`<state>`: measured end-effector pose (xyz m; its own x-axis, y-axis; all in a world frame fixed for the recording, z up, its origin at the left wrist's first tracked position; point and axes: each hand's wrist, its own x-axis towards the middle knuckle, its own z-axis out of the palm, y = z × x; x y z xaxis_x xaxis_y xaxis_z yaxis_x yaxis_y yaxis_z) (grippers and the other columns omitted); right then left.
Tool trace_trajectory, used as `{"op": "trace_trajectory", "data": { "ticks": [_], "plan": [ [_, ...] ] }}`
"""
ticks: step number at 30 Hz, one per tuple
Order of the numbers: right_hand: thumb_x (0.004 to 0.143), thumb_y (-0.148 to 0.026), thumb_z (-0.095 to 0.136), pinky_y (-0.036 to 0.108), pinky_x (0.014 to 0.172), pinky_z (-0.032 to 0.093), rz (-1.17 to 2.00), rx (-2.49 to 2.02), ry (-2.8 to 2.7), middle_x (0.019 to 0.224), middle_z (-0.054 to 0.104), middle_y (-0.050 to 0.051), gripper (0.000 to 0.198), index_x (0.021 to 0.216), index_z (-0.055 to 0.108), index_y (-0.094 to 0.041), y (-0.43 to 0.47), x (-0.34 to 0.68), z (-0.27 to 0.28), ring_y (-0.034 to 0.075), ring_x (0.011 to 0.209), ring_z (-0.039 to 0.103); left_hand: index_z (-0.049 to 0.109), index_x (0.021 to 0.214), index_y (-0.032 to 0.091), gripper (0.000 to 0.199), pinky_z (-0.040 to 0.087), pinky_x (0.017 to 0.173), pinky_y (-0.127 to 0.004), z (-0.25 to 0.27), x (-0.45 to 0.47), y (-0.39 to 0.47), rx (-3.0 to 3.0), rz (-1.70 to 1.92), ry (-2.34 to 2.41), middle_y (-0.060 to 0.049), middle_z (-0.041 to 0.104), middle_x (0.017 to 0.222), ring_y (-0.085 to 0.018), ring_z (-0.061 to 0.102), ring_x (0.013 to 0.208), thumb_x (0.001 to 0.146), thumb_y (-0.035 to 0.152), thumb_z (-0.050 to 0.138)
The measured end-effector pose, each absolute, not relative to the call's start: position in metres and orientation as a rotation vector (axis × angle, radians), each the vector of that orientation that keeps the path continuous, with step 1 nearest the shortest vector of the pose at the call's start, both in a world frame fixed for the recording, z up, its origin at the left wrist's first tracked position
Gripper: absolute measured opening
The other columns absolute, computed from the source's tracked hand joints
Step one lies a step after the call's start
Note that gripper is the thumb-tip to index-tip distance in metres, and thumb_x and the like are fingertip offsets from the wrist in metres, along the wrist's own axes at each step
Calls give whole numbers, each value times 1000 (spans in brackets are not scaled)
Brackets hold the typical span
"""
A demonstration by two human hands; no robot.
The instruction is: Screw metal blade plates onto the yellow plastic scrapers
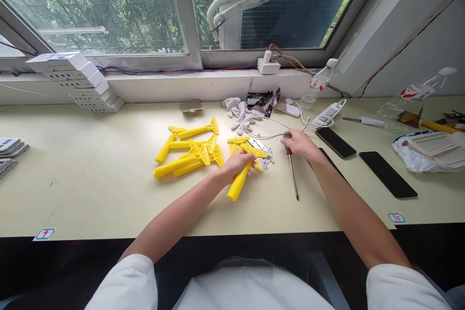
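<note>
My left hand (238, 165) is closed around a yellow plastic scraper handle (239, 185), its thick round end towards me and its flat head pointing away. Beneath and beyond it are more yellow scraper parts (238, 141), with flat metal blades (258, 145) and small screws close by. My right hand (300, 143) grips the dark red handle of a screwdriver (293, 174); its shaft points back towards me, along the table. To the left of my left hand lies a loose pile of several yellow scraper handles (189, 155).
White gloves (241, 114), black packets (265, 101) and a cable lie behind my hands. Phones (336, 142), a power strip (329, 112), water bottles (317, 87) and a plastic-wrapped bundle (432, 152) are on the right. White boxes (82, 82) are stacked at the far left.
</note>
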<state>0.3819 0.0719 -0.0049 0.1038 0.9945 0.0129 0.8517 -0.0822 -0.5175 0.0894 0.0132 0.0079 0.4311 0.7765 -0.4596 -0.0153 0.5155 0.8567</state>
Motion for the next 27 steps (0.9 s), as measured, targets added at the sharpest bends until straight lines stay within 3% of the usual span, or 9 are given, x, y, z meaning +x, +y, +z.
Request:
{"op": "trace_trajectory", "data": {
  "ticks": [4, 6, 8, 10, 15, 17, 21, 27],
  "plan": [
    [88, -46, 70, 46, 97, 54, 422, -2014, -1749, 137, 58, 23, 53, 131, 68, -14, 58, 369, -5, 34, 106, 69, 56, 91, 19, 20, 50, 50, -23, 6, 58, 12, 929, 611, 1047, 0, 66, 76, -10, 56, 52, 86, 25, 75],
    [93, -46, 63, 50, 106, 49, 383, -1947, -1757, 142, 55, 24, 56, 139, 63, -14, 50, 356, 2, 38, 120, 64, 56, 93, 19, 21, 50, 50, -23, 4, 48, 12, 932, 609, 1060, 0, 66, 77, -10, 56, 52, 85, 25, 75],
    [98, -43, 57, 47, 105, 49, 434, -1825, -1841, 130, 65, 19, 44, 131, 68, -16, 42, 338, 10, 35, 118, 65, 56, 94, 19, 21, 50, 49, -22, 4, 42, 11, 932, 597, 1046, 0, 66, 77, -9, 56, 51, 85, 25, 74],
    [100, -46, 57, 39, 90, 54, 595, -1702, -1965, 107, 74, 10, 33, 115, 76, -23, 34, 318, 18, 27, 97, 70, 58, 92, 19, 19, 47, 47, -22, 4, 39, 10, 945, 580, 1008, 0, 67, 78, -9, 55, 50, 85, 27, 74],
    [98, -55, 63, 29, 59, 48, 1421, -1399, -1942, 85, 73, 5, 36, 99, 76, -22, 20, 278, 25, 19, 72, 66, 64, 88, 16, 16, 41, 44, -22, 6, 28, 6, 1053, 528, 900, -4, 71, 84, -9, 58, 49, 84, 28, 73],
    [91, -55, 72, 26, 52, 43, 1597, -1366, -1809, 81, 70, 4, 34, 94, 73, -20, 18, 269, 24, 16, 66, 64, 67, 86, 15, 15, 42, 48, -22, 8, 21, 4, 1088, 503, 890, -5, 72, 86, -8, 60, 52, 84, 28, 74],
    [81, -50, 84, 24, 52, 45, 1761, -1307, -1627, 75, 65, 1, 35, 86, 68, -20, 13, 259, 19, 14, 62, 61, 69, 88, 14, 17, 46, 54, -22, 10, 10, 2, 1115, 444, 917, -8, 76, 93, -10, 63, 59, 84, 30, 77],
    [79, -50, 88, 24, 50, 45, 1745, -1353, -1547, 71, 63, -1, 38, 85, 66, -19, 6, 260, 12, 12, 57, 59, 71, 101, 14, 22, 50, 59, -22, 4, 9, 2, 1085, 402, 834, -7, 77, 97, -9, 62, 60, 84, 27, 77]
  ]
}}
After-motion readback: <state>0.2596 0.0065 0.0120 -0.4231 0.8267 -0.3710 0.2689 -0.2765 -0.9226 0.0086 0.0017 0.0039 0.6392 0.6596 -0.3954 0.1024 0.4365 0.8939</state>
